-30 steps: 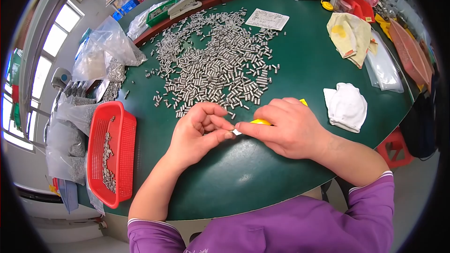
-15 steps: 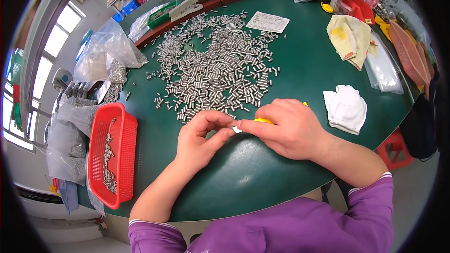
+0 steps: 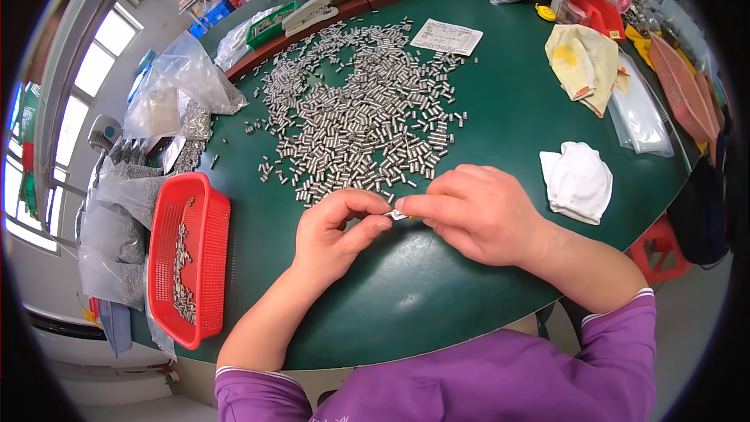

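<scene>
Under both my arms and far beyond them spreads the green table (image 3: 508,94), its near edge curving around my purple shirt (image 3: 539,379). Over its middle lies a broad heap of small metal cylinders (image 3: 351,121), dense at the centre and loose at the edges, its nearest pieces just beyond my left knuckles. To the left stands a long red basket (image 3: 211,266), with more small metal pieces (image 3: 182,273) strewn along its bottom; clear plastic bags (image 3: 117,227) filled with small grey parts crowd beside it.

My right hand (image 3: 488,215) is above the table, palm down, forefinger stretched toward the left and the other fingers curled under. My left hand (image 3: 336,227) faces it, the thumb and forefinger pinching and the remaining fingers bent in. To the right, well apart from my hands, lie a cream cloth (image 3: 582,74) with a yellow patch and, nearer me, a bundled white cloth (image 3: 578,182). A printed paper sheet (image 3: 445,37) rests flat just past the heap's far right side.

Smallest of all is the bright little piece (image 3: 399,216) between my two hands, gripped by the fingertips of both. Whether it is one item or two meeting end to end, I cannot tell.
</scene>
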Demonstrator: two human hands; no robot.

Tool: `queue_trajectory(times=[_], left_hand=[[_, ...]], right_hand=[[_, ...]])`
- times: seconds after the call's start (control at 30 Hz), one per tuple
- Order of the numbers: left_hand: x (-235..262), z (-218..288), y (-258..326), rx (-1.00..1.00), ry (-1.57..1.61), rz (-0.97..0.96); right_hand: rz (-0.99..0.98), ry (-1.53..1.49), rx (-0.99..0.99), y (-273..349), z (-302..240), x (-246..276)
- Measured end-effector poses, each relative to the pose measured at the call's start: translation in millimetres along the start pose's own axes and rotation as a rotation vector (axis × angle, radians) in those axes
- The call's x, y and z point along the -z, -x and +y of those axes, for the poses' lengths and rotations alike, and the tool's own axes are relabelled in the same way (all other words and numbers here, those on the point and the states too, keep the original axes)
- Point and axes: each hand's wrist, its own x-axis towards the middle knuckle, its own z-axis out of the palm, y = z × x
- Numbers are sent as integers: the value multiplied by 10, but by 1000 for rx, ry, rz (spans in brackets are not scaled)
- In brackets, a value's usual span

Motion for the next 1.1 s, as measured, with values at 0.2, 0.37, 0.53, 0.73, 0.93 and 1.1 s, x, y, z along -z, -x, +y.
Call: queue_trajectory(times=[0.2,0.37,0.53,0.73,0.93,1.1], left_hand=[[-37,-7,-3,-27,128,-8],[-71,33,-29,-86,86,8],[-55,-3,-29,-138,-78,33],[-69,3,-10,-46,-81,20],[-32,54,-10,-33,-147,-73],[-37,84,-22,85,-69,-170]], right_hand=[[12,-11,-11,-3,10,-13],[16,-201,-58,-6,1,-25],[-3,-242,-109,-10,-15,-18],[3,-111,-44,5,29,-16],[-17,75,27,-6,0,35],[-17,185,92,1,-15,56]])
